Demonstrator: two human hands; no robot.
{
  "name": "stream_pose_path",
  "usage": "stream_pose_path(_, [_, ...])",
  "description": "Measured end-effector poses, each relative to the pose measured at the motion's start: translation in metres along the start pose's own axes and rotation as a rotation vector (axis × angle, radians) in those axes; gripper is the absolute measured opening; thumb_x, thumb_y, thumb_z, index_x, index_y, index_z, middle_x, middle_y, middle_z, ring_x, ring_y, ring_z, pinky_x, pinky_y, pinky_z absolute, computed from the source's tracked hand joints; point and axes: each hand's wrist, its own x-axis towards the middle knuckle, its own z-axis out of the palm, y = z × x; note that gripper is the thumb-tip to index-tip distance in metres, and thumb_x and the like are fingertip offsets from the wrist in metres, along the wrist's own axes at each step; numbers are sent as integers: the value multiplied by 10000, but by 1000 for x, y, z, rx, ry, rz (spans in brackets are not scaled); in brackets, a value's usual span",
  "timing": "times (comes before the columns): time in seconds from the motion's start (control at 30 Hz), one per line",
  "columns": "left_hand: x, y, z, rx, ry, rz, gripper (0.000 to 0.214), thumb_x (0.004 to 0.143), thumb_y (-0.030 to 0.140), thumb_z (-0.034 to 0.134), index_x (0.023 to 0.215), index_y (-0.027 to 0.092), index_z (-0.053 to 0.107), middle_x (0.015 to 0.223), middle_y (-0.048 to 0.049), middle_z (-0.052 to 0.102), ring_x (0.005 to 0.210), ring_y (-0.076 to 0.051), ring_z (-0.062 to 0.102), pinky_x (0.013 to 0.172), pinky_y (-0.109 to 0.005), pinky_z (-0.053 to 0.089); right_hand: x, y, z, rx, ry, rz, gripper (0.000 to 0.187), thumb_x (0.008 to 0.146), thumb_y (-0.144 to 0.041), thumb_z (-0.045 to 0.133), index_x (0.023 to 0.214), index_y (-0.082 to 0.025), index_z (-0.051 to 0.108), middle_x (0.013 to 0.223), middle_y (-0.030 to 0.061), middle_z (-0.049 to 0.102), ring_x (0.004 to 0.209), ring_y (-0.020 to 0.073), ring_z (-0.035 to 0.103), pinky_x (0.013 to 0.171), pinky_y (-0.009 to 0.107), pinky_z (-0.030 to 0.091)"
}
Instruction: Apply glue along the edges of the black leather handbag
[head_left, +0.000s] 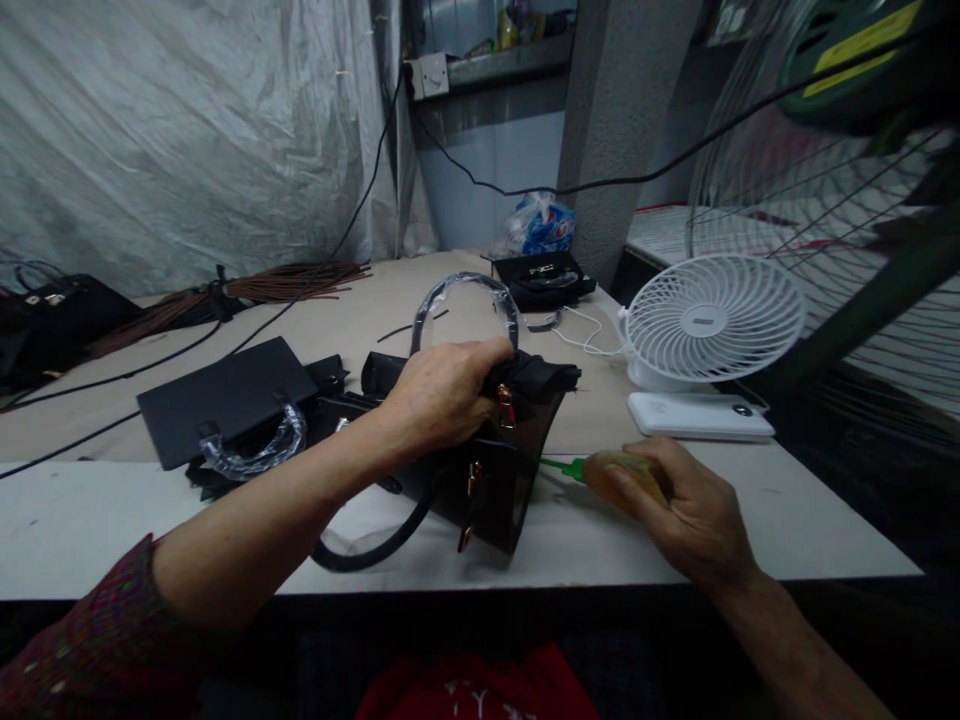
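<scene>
Black panel (217, 400) lies at left on the table (675, 555); keep it clear of the work. At centre, brace the black bag (510, 490) against the tabletop so that its side edge faces right and does not shift. Your left forearm crosses from lower left; the left hand (450, 393) clasps the bag's upper edge from above, its fingertips partly hidden. Just right of the bag, guide the green nozzle (562, 467) with light, even pressure, which should limit any excess. Whether its tip touches cannot be told. Your right hand (694, 505) wraps the amber bottle (619, 480), fingers curled round it, forearm angled up from lower right.
</scene>
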Motion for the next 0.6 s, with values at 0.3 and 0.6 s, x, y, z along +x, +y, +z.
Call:
stream_pose_path(0.3, [4, 0, 3, 9, -7, 15, 274, 881, 253, 731, 1153, 271, 698, 910, -31, 752, 846, -253, 702, 668, -318, 415, 6, 1, -1, 23, -59, -121, 211, 1075, -428, 583, 999, -232, 608, 800, -9, 619, 630, 161, 619, 573, 284, 464])
stream_pose_path(0.6, [3, 0, 3, 6, -2, 15, 269, 869, 252, 736, 1134, 278, 697, 891, -21, 748, 811, -249, 696, 633, -315, 369, 9, -3, -1, 36, -79, -179, 210, 1086, -414, 589, 1014, -219, 616, 819, -7, 617, 650, 140, 611, 609, 270, 464])
